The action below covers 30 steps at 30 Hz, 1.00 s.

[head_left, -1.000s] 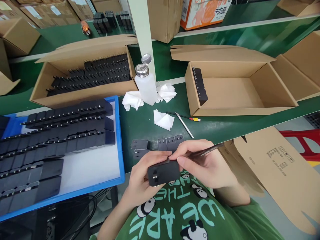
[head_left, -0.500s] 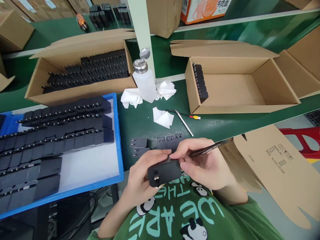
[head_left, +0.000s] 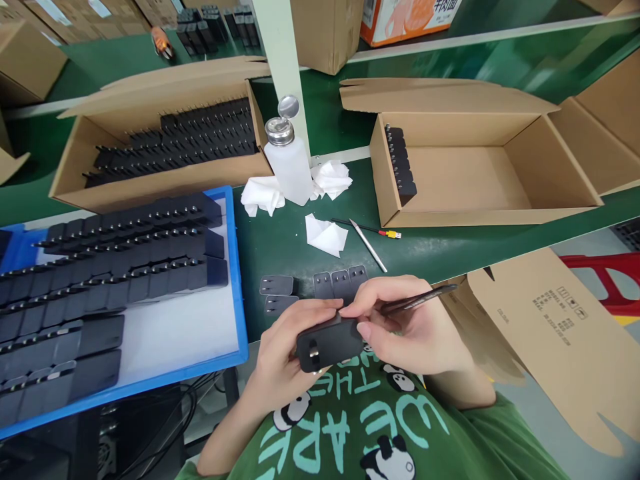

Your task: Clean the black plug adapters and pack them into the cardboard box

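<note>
My left hand point(head_left: 283, 353) is closed around a black plug-in power adapter point(head_left: 333, 343), its metal prongs facing me. Pinched in my right hand point(head_left: 405, 327) are slim dark tweezers point(head_left: 417, 300), their back end pointing right and their tips hidden behind the fingers. Fingertips of both hands meet at the adapter's upper edge, and my right thumb rests by its right end. Just beyond my hands, several more black adapters point(head_left: 340, 281) lie prongs up on the green bench, with two others point(head_left: 277, 285) to their left.
A blue-rimmed tray point(head_left: 240, 300) of adapters stands left. Behind it is a carton point(head_left: 200, 179) packed with adapters; another carton point(head_left: 470, 219) at right holds one row. Between them are a pump bottle point(head_left: 290, 167), crumpled tissues point(head_left: 326, 235), a white stick point(head_left: 369, 247) and a cable point(head_left: 390, 234).
Hardly anything differs. The tweezers' back end has tilted very slightly in my right hand, while both hands and the adapter stay in place.
</note>
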Tool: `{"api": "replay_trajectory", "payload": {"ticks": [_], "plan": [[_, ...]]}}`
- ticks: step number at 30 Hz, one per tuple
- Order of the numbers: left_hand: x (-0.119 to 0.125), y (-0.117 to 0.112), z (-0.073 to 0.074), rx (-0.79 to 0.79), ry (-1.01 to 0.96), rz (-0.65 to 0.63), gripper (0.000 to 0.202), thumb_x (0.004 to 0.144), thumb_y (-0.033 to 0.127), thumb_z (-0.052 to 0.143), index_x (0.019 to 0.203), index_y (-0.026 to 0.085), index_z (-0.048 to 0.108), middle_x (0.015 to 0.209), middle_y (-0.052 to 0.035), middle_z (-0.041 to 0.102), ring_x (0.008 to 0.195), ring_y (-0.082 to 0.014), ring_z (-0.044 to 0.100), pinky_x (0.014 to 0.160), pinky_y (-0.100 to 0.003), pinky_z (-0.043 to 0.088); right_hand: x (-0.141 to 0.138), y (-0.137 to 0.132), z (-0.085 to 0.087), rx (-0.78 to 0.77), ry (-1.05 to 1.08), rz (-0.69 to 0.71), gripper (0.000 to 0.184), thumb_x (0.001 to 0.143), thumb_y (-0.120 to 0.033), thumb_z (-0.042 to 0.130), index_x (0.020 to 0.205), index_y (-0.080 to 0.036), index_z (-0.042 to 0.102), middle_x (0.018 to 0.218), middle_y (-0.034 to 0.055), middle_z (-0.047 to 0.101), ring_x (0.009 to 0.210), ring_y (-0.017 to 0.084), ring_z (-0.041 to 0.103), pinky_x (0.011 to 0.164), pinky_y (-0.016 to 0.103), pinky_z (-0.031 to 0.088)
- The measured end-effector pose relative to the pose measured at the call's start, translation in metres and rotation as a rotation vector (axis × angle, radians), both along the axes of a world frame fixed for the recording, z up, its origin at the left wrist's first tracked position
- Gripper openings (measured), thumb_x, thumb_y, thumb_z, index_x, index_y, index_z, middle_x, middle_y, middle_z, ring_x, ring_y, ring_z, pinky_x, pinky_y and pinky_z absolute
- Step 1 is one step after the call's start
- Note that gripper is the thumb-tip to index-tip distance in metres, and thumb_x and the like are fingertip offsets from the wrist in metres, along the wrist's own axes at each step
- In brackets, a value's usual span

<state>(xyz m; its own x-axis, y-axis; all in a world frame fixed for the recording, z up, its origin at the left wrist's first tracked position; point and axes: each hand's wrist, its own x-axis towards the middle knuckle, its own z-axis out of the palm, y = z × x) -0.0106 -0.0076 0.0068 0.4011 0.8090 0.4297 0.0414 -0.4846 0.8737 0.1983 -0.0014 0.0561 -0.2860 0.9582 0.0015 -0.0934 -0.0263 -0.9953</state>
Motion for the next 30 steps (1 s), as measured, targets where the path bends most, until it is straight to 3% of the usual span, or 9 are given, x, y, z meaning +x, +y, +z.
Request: {"api": "replay_trajectory", "payload": {"ticks": [4,10,19,24,28,30], "plan": [[0.001,0.0004,0.0005,-0.029,0.001,0.005,0.05,0.085,0.021,0.078,0.132,0.023,0.061,0.12,-0.0096,0.073,0.112,-0.0245,0.071,0.091,-0.033,0.061,-0.0004,0.001,-0.0022,0.034,0.025,-0.006,0.011,0.08,-0.01,0.062,0.084,-0.014,0.072,0.06,-0.0021,0.06,0.045,0.006,0.045,0.041,0.019,0.034],[0.003,0.0008,0.0013,-0.027,-0.005,0.017,0.047,0.085,0.027,0.079,0.129,0.024,0.062,0.117,-0.01,0.074,0.107,-0.0262,0.073,0.087,-0.035,0.062,-0.0001,0.0001,-0.0009,0.017,-0.027,-0.014,0.009,0.076,-0.014,0.065,0.082,-0.014,0.072,0.053,-0.0053,0.051,0.044,0.005,0.038,0.041,0.019,0.033],[0.0036,0.0013,0.0029,-0.017,-0.006,0.013,0.05,0.083,0.026,0.081,0.13,0.025,0.062,0.117,-0.0082,0.074,0.107,-0.024,0.072,0.088,-0.032,0.061,0.0034,-0.0004,0.0,0.052,-0.078,0.011,0.015,0.072,-0.01,0.065,0.084,-0.014,0.071,0.058,-0.0036,0.056,0.044,0.004,0.034,0.041,0.02,0.028],[0.0036,0.001,0.0025,-0.024,0.0,0.015,0.049,0.085,0.025,0.08,0.13,0.026,0.062,0.118,-0.0079,0.075,0.108,-0.0234,0.072,0.088,-0.031,0.061,0.0032,-0.0005,0.0005,0.023,-0.064,0.008,0.009,0.081,-0.018,0.064,0.084,-0.015,0.072,0.057,-0.0008,0.059,0.047,0.009,0.049,0.044,0.022,0.038],[0.0034,0.0007,0.0023,-0.02,0.002,0.017,0.049,0.084,0.028,0.081,0.129,0.026,0.063,0.115,-0.0077,0.076,0.107,-0.0248,0.073,0.087,-0.032,0.061,0.0047,-0.001,0.0004,0.058,-0.086,0.023,0.012,0.076,-0.011,0.066,0.085,-0.014,0.072,0.059,-0.0027,0.059,0.043,0.005,0.037,0.041,0.02,0.032],[0.003,0.0008,0.0018,-0.015,-0.001,0.013,0.049,0.084,0.029,0.081,0.129,0.026,0.063,0.115,-0.008,0.076,0.105,-0.0253,0.074,0.086,-0.033,0.062,0.0047,-0.0007,0.001,0.065,-0.086,0.024,0.01,0.078,-0.012,0.066,0.085,-0.015,0.072,0.059,-0.0021,0.06,0.044,0.006,0.041,0.041,0.02,0.034]]}}
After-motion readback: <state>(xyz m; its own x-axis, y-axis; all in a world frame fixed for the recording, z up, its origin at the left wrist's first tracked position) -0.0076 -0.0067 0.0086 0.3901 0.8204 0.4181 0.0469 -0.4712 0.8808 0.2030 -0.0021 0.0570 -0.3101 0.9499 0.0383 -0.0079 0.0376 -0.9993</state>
